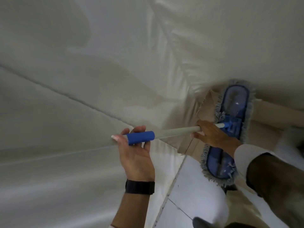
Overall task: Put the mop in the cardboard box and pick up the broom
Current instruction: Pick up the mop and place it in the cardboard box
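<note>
Currently mop-into-box step, broom not in view. Big white plastic sheeting (82, 79) covers most of scene; brown cardboard box (269, 111) sits at its right edge. Blue flat mop with grey fringe (230, 125) has head over box opening, not clearly resting inside. Right hand (212, 134) wraps pale pole near head; left hand (138, 145) cradles blue end grip, fingers loose. Next: lower head in, let go, find broom.
</note>
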### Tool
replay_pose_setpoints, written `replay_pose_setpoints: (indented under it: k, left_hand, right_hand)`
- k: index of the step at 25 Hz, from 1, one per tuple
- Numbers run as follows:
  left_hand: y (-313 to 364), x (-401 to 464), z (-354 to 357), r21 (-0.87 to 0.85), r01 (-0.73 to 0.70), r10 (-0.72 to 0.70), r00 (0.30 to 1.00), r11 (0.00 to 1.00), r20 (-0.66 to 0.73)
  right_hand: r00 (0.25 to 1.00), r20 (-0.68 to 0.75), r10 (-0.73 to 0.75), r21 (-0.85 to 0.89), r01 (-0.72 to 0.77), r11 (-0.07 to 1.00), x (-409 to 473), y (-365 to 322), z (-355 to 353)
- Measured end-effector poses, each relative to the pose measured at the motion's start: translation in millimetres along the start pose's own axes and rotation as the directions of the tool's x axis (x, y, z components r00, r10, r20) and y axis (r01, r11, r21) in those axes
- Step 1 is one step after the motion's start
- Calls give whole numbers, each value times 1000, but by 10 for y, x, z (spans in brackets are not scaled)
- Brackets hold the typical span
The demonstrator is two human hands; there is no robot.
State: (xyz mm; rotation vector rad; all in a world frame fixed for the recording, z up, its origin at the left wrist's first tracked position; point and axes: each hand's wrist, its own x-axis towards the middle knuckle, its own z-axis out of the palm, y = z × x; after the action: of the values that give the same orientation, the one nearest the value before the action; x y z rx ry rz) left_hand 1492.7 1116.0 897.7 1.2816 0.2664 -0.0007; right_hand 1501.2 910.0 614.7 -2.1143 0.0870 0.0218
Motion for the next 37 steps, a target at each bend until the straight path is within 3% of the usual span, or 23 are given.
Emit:
replay_pose_setpoints:
  k: [4,7,10,17,21,23,29,34,37]
  left_hand:
    - [-62,571,346,282,29,-43,998,959,45]
    - [-59,954,605,375,77,-135,982,924,131]
    - [-278,1259,814,425,124,-207,966,897,157]
    - [-776,1586,957,509,245,-322,944,825,68]
    - [-783,1704,1075,543,188,-285,954,818,98]
    - [-791,1749,1119,554,192,-313,941,810,131]
    - [-976,1836,927,545,289,-365,930,787,35]
    - [-710,1922,637,538,353,-391,919,765,-47]
    - [-437,1861,338,526,366,-412,911,768,-33]
  right_hand:
    - [953,1,301,111,-300,948,288,259,362]
    - [888,-48,458,173,-444,879,566,340,558]
    - [810,-9,586,267,-563,782,824,402,655]
    - [819,42,572,420,-534,734,1071,378,841]
    - [782,64,620,415,-586,696,1163,441,905]
    - [779,73,623,378,-600,705,1207,476,908]
    - [817,116,564,359,-564,743,1232,356,850]
    - [871,209,444,273,-488,829,1126,-24,759]
    - [895,155,419,160,-441,883,827,-326,720]
